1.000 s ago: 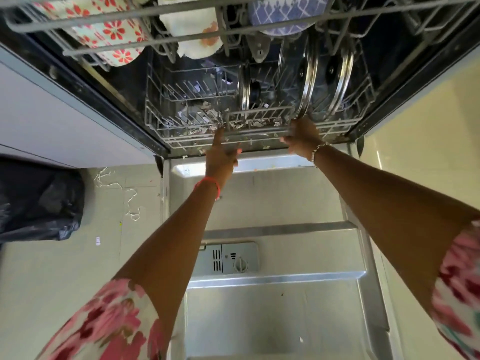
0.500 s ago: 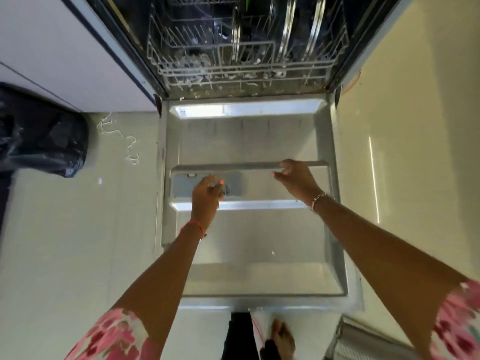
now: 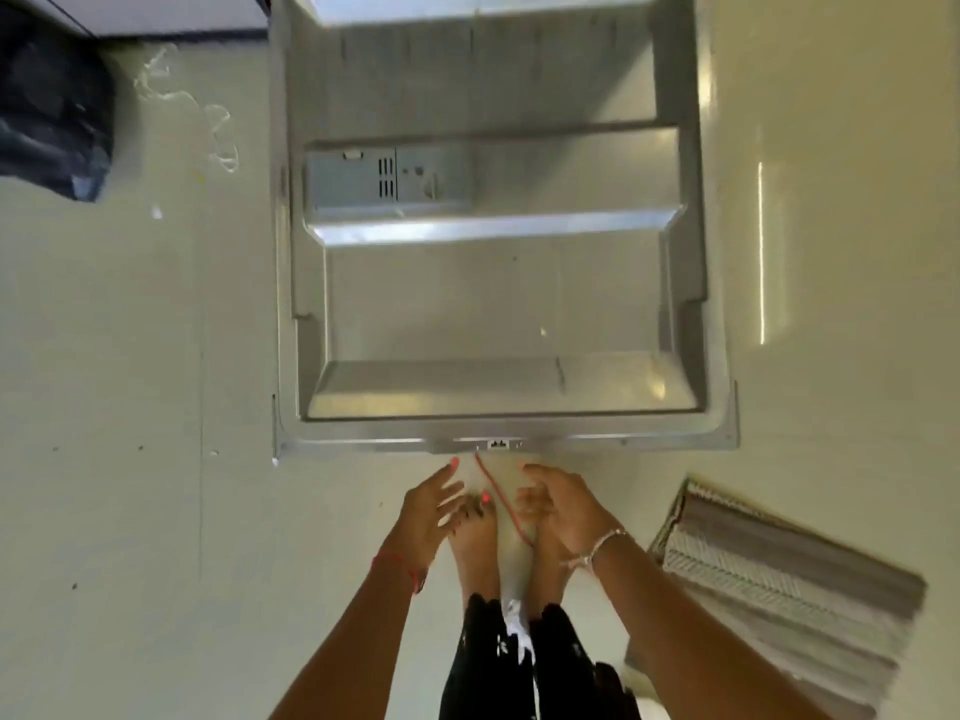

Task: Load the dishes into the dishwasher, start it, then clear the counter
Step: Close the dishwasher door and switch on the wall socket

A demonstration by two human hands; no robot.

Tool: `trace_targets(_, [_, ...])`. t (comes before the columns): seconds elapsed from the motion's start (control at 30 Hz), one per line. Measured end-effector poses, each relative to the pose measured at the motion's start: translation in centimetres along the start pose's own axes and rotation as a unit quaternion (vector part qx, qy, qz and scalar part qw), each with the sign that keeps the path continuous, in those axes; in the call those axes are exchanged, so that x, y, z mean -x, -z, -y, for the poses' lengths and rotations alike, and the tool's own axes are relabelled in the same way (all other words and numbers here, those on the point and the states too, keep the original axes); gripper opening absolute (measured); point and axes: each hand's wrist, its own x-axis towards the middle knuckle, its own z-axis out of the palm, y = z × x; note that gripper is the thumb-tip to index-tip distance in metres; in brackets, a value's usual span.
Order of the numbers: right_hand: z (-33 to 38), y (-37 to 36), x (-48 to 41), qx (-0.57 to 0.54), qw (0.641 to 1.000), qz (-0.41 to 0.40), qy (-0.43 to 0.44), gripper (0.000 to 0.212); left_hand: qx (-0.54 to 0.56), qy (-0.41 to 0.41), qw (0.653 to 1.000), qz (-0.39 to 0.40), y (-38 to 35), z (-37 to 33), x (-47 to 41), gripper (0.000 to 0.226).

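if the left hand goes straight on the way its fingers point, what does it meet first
The left hand would most likely meet the near edge of the open dishwasher door, just ahead of its fingertips; whether it would pass under instead is unclear.

Dishwasher door (image 3: 498, 304) lowered flat; left hand (image 3: 426, 511), right hand (image 3: 561, 506) just below edge, empty.

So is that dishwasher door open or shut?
Open. The dishwasher door lies down flat, its steel inner face and detergent dispenser facing up. The left hand and right hand are near its front edge, holding nothing.
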Motion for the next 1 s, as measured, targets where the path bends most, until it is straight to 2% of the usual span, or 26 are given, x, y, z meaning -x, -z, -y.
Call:
trace_targets(0.1, [-0.7,0.1,-4.2,-0.155,0.988,-0.022,0.008,0.019,0.093,0.000,0.995,0.018,-0.1,0.4,-3.6,0.013])
trace_targets(0.2, [-0.3,0.5,-7.8,-0.243,0.967,-0.027,0.070,0.029,0.176,-0.032,0.984,0.025,-0.9,-0.2,-6.2,0.027])
trace_targets(0.3, [-0.8,1.3,-8.0,-0.260,0.961,0.000,0.088,0.034,0.244,-0.054,0.968,0.036,-1.1,0.2,-6.9,0.029])
trace_targets(0.43, [-0.5,1.4,-4.8,-0.227,0.969,0.007,0.097,0.049,0.214,-0.053,0.975,0.038,-0.5,0.2,-4.8,0.026])
trace_targets(0.53, [0.8,0.8,0.3,-0.192,0.978,0.002,0.077,0.043,0.168,-0.054,0.984,0.036,-0.4,-1.3,-0.2,0.023])
trace_targets(0.63, [3.0,-0.4,6.8,-0.200,0.978,-0.021,0.060,0.027,0.138,-0.063,0.988,0.030,-0.7,-3.2,6.1,0.019])
trace_targets(0.73, [6.0,-1.6,15.0,-0.207,0.973,-0.017,0.099,0.033,0.108,-0.089,0.989,0.045,-1.0,-6.3,13.9,0.006])
trace_targets(0.8, [8.5,-2.2,20.8,-0.199,0.969,0.008,0.143,0.036,0.091,-0.113,0.988,0.055,-1.3,-9.3,19.0,0.016])
trace_targets(0.93, [15.7,-4.4,31.2,-0.209,0.953,0.066,0.211,0.004,0.098,-0.191,0.975,0.060,-3.1,-17.0,28.0,0.030])
trace_targets(1.0, [20.4,-5.7,35.1,-0.185,0.953,0.099,0.217,0.021,0.084,-0.246,0.964,0.048,-4.6,-21.9,32.0,0.030])
